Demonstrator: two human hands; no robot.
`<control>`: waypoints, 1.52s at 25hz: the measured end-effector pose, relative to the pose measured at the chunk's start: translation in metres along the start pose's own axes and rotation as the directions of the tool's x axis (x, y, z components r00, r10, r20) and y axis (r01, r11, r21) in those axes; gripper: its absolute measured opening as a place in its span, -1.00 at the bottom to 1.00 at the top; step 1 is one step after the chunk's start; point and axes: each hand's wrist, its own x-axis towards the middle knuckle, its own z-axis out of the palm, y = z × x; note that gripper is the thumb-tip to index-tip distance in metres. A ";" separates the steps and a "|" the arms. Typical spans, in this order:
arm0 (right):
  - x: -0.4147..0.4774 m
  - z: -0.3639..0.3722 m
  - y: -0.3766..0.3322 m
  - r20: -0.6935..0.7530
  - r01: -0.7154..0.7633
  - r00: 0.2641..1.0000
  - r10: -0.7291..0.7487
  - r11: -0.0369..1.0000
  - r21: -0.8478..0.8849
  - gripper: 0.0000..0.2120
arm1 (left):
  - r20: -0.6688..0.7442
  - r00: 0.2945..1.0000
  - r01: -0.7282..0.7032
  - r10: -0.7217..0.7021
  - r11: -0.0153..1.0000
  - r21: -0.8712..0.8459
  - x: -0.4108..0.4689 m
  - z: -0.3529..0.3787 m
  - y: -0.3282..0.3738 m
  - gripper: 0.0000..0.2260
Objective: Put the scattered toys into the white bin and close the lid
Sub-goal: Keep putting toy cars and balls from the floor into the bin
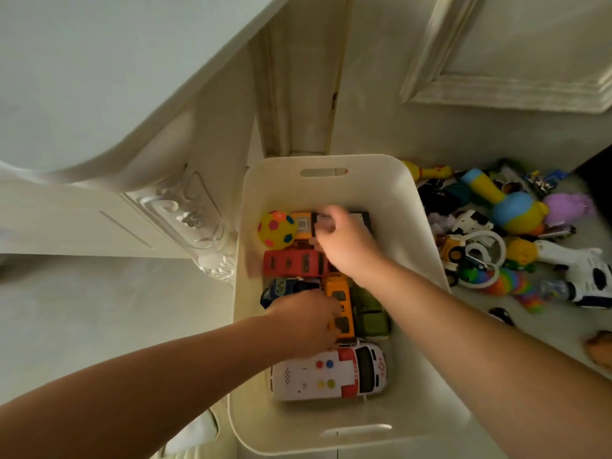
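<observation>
White bin (405, 200) on floor (99, 309), open-topped, lid not in view. Vehicles packed side by side inside, likely to save room: ambulance (331, 372), red bus (294, 263), yellow bus (341, 303).

Right hand (344, 240) at far end, grip clamped on small toy (323, 220), blurred, probably slotting it into gap.

Left hand (304, 323) against yellow bus; grip curled, clamped or only nudging cannot tell.

Scattered toys (516, 233) heaped on floor right of bin; task judged far from done.

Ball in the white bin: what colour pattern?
Round yellow toy ball with red, blue and orange soccer-style patches; head view.
</observation>
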 end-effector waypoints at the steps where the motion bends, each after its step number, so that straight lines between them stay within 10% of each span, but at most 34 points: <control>1: -0.002 -0.019 -0.002 -0.062 0.056 0.997 -0.049 0.992 0.115 -0.67 | -0.099 0.995 -0.004 -0.005 0.996 -0.087 0.001 -0.005 0.004 -0.75; 4: -0.005 -0.100 -0.004 -0.391 0.260 0.908 -0.150 0.934 0.244 -0.68 | -0.477 0.879 -0.124 -0.031 0.949 -0.291 0.007 -0.027 0.017 -0.77; 7: 0.003 -0.180 0.041 -0.611 0.134 0.791 0.024 0.968 0.212 -0.71 | -0.718 0.696 -0.286 0.013 0.922 -0.260 0.018 -0.055 0.037 -0.82; 12: 0.010 -0.200 0.152 -0.433 -0.335 0.860 0.269 0.938 -0.083 -0.58 | -0.815 0.558 -0.423 0.154 0.898 -0.120 0.051 -0.078 0.079 -0.83; 15: 0.012 -0.170 0.184 -0.256 -0.270 0.943 0.215 0.941 -0.203 -0.28 | -0.803 0.561 -0.470 0.199 0.876 -0.111 0.069 -0.074 0.093 -0.82; 20: 0.006 -0.164 0.176 -0.293 -0.141 0.953 0.071 0.965 -0.222 -0.45 | -0.765 0.611 -0.488 0.202 0.857 -0.163 0.077 -0.069 0.102 -0.76; 27: -0.033 -0.205 0.057 -0.166 0.200 0.977 -0.136 0.862 0.466 -0.56 | -0.519 0.850 -0.441 0.087 0.657 -0.611 0.071 -0.090 0.115 -0.30; 30: -0.040 -0.193 0.037 0.030 0.143 0.975 -0.219 0.732 0.666 -0.62 | -0.444 0.891 -0.440 0.093 0.414 -0.797 0.070 -0.090 0.118 -0.39; 32: -0.037 -0.189 0.043 0.051 0.089 0.983 -0.177 0.699 0.710 -0.77 | -0.447 0.894 -0.413 0.022 0.428 -0.804 0.068 -0.086 0.110 -0.42; 35: -0.011 -0.181 0.093 -0.171 -0.042 0.981 0.086 0.968 0.249 -0.72 | -0.434 0.898 -0.356 -0.074 0.457 -0.815 0.062 -0.078 0.090 -0.42; 38: 0.003 -0.152 0.154 -0.151 -0.191 0.980 0.132 0.848 -0.495 -0.43 | -0.438 0.893 -0.349 -0.100 0.460 -0.816 0.057 -0.077 0.077 -0.45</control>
